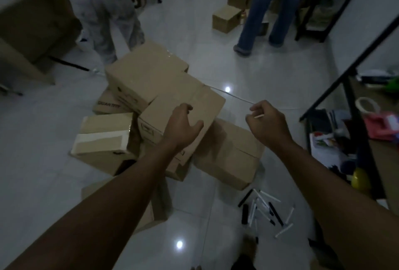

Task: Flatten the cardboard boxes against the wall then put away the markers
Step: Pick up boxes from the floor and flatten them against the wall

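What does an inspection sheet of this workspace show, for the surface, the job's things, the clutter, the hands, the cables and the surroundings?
Surface: glossy white tiled floor, lamp reflections on it.
Job's things: pile of cardboard boxes, none flattened; markers scattered on the floor.
Clutter: more boxes farther away.
Hands: left hand rests on top box; right hand pinches tape strip pulled off that box.
Cables: nothing seen.
Surroundings: two standing people; black shelf with mixed items at right.
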